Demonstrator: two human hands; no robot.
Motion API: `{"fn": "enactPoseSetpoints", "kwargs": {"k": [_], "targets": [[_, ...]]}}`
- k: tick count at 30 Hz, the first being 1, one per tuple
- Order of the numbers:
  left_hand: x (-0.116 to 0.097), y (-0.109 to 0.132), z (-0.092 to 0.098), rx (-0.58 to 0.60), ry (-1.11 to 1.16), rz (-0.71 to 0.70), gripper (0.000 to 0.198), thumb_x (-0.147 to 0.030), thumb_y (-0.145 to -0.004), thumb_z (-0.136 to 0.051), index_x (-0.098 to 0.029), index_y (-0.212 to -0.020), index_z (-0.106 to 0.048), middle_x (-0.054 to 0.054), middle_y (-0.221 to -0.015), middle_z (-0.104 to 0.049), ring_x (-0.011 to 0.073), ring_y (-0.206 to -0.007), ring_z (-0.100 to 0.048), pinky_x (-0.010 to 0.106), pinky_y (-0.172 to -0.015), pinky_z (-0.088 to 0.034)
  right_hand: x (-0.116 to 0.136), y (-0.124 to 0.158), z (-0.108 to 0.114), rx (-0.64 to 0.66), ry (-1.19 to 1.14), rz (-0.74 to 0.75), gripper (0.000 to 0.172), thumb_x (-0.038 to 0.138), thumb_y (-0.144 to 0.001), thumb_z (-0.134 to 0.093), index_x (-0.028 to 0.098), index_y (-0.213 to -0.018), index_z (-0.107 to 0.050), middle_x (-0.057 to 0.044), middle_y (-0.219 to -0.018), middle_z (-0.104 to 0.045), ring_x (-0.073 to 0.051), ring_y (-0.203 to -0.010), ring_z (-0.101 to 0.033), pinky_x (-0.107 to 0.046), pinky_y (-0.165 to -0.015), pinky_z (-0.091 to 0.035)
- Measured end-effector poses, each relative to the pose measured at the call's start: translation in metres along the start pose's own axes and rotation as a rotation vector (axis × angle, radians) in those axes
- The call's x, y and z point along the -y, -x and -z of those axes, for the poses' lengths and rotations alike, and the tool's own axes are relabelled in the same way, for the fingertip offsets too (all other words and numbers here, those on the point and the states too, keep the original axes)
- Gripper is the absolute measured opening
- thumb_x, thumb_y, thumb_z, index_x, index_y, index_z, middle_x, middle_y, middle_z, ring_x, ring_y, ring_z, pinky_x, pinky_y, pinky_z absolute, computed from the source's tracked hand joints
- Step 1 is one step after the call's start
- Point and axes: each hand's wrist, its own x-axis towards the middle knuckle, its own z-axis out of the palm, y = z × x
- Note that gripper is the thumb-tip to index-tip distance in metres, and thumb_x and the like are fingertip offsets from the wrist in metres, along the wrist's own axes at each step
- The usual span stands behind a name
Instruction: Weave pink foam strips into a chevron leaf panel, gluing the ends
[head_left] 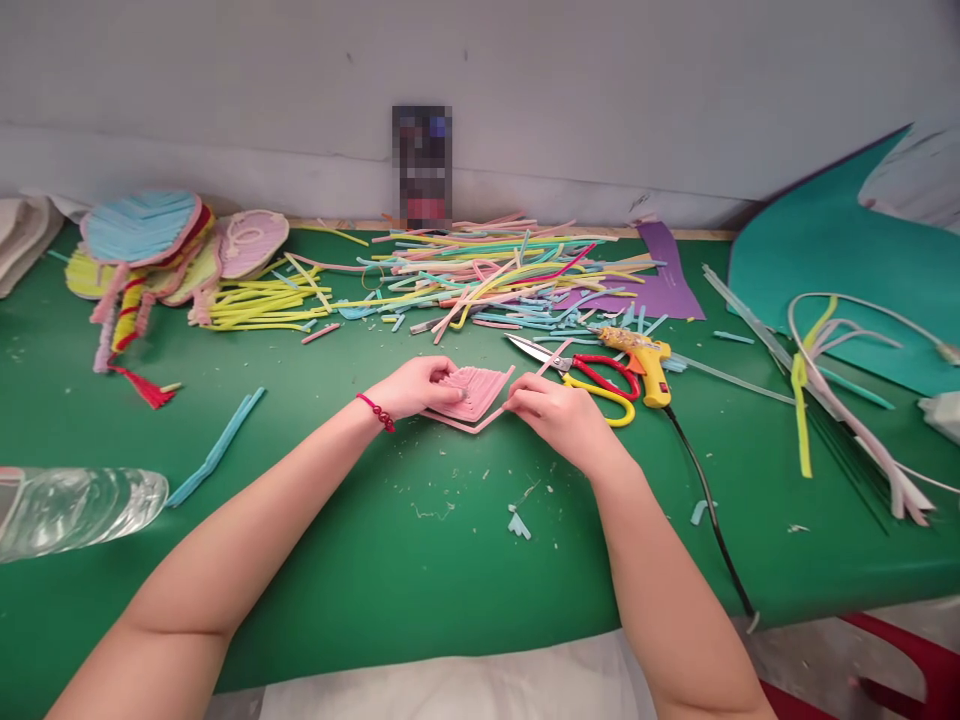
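Note:
My left hand (426, 386) pinches the left side of a flat pink piece (484, 391) built from rows of pipe cleaner bent into V shapes. Between the fingers of my right hand (551, 412) is a pink pipe cleaner (491, 419), bent at an angle along the near edge of that piece; its tail sticks up past the hand. Just beyond my right hand lie scissors (606, 380) with red and yellow handles. A yellow glue gun (643, 362) rests beside them, its black cord running toward the table's front edge.
A heap of coloured pipe cleaners (495, 275) spreads along the back. Finished-looking pipe cleaner fans (142, 230) are stacked at the left, above a clear plastic bottle (90, 512). Teal sheet material (810, 260) curls up at the right on the green tabletop (315, 580).

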Motion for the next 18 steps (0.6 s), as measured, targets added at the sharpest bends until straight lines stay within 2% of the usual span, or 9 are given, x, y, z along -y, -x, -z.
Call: {"fn": "enactPoseSetpoints", "kwargs": {"k": [9,18], "targets": [[-0.0061,0.0042,-0.0046,-0.031,-0.129,-0.002,0.027,-0.039,-0.057,-0.064,-0.018,-0.072,-0.056,-0.004,-0.065,-0.055,0.0136,-0.062,-0.048,0.025,-0.056,-0.033,0.0015,-0.0020,-0.0003,0.009,-0.012,-0.038,0.022,0.019,-0.092,-0.046,0.023,-0.080,-0.064,0.000,-0.095,-0.066,-0.009,-0.064,-0.056,-0.021,-0.052,-0.031],[-0.0029,0.0041,-0.0110,-0.090,-0.317,-0.055,0.023,-0.040,-0.061,-0.058,-0.020,-0.072,-0.054,-0.001,-0.069,-0.057,0.0169,-0.066,-0.049,0.027,-0.059,-0.034,-0.0001,-0.0019,-0.0015,0.038,-0.054,-0.047,0.019,0.017,-0.091,-0.049,0.022,-0.079,-0.063,0.000,-0.092,-0.065,-0.010,-0.067,-0.057,-0.021,-0.054,-0.033]]}}
